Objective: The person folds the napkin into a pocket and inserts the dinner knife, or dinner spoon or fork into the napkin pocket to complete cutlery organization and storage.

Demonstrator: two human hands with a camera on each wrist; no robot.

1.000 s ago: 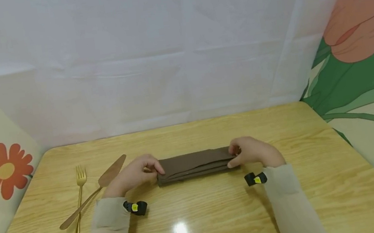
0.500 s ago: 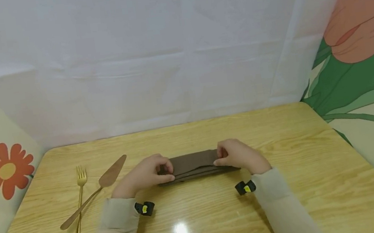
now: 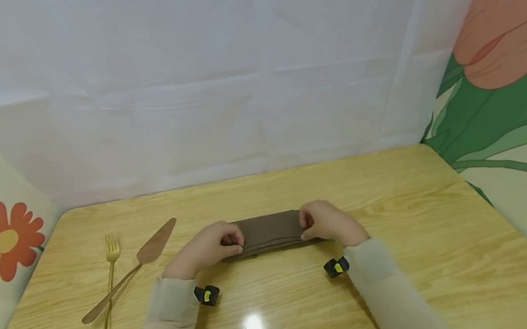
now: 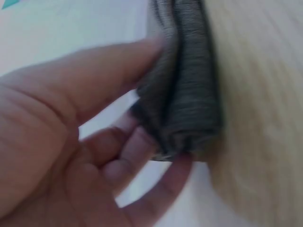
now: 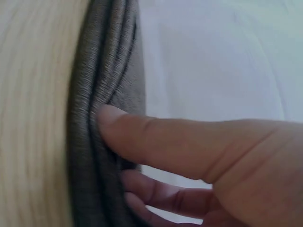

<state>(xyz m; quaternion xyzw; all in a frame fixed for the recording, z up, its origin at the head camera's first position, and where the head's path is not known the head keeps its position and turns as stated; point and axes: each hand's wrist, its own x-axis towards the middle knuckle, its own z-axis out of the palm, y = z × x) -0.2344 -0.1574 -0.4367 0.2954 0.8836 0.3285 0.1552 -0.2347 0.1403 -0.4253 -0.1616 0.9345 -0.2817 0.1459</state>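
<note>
A dark brown cloth napkin (image 3: 271, 229), folded into a long flat strip of several layers, lies on the wooden table. At its left end my left hand (image 3: 205, 247) pinches it, thumb at the near edge and fingers curled over the top. In the left wrist view, the thumb and fingers of the left hand (image 4: 71, 118) lie about the end of the napkin (image 4: 189, 90). Toward its right end my right hand (image 3: 327, 223) grips the strip the same way. The right wrist view has the right thumb pressed on the layered edge of the napkin (image 5: 87, 118).
On the left of the table (image 3: 282, 306) a copper-coloured cake server (image 3: 156, 244) lies across a gold fork (image 3: 112, 255). A white cloth backdrop (image 3: 232, 79) hangs behind the table. Flower-printed panels stand at both sides.
Both hands have moved inward along the napkin, the left one to the right and the right one to the left. The napkin's layers look more evenly aligned. Fork and cake server stay put.
</note>
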